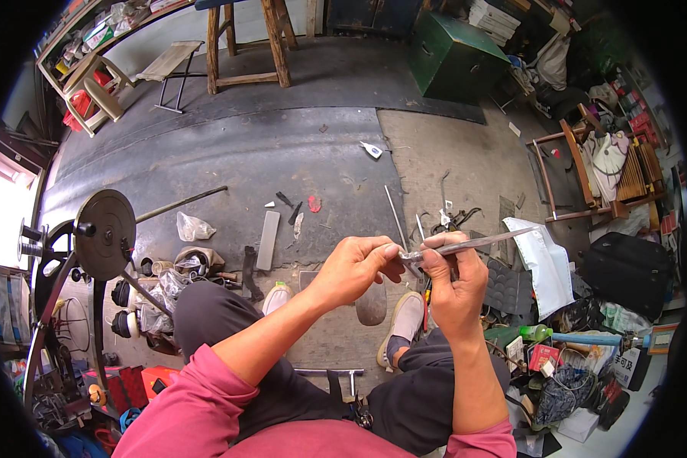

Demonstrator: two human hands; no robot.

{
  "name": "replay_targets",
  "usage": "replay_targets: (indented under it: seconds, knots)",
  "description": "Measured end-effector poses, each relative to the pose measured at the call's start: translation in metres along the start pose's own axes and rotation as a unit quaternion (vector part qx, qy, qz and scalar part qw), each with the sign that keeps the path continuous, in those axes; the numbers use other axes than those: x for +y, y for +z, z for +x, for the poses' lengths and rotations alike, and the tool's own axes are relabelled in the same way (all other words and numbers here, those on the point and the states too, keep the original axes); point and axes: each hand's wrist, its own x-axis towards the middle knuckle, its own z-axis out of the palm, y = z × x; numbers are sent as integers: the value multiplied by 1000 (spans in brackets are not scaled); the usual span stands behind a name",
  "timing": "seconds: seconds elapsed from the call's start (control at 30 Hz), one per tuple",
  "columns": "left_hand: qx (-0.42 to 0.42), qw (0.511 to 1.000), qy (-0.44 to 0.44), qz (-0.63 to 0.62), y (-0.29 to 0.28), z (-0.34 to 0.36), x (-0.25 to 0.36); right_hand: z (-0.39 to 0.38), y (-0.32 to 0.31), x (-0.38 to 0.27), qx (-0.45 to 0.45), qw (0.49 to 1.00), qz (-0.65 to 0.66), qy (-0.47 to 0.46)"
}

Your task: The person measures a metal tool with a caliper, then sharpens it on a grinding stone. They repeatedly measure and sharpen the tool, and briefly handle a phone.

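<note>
Pink shirt point(320, 441) | hands point(462, 294) partly hide bar point(492, 240) | packet point(543, 267) right, disc point(114, 244) left

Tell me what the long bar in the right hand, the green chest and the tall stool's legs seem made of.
Long bar: probably metal, dull grey, slim and straight with a faint sheen.
Green chest: apparently painted, slightly glossy; wood or metal, the coat hides which.
Stool legs: most likely wood, brown and rough, with knobbly, uneven edges.
</note>
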Motion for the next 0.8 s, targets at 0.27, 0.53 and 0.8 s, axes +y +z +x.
replay_targets:
  seconds: [0.27, 0.53, 0.8]
  knots:
    - [27, 988, 96, 120, 3, -3, 7, 3, -5, -4, 5, 1000, -2, -29]
    - [77, 989, 109, 67, 6, -3, 11, 7, -5, -10, -9, 986, -57, -155]
    - [78, 991, 99, 41, 5, -4, 12, 6, -3, -12, -19, 984, -71, -164]
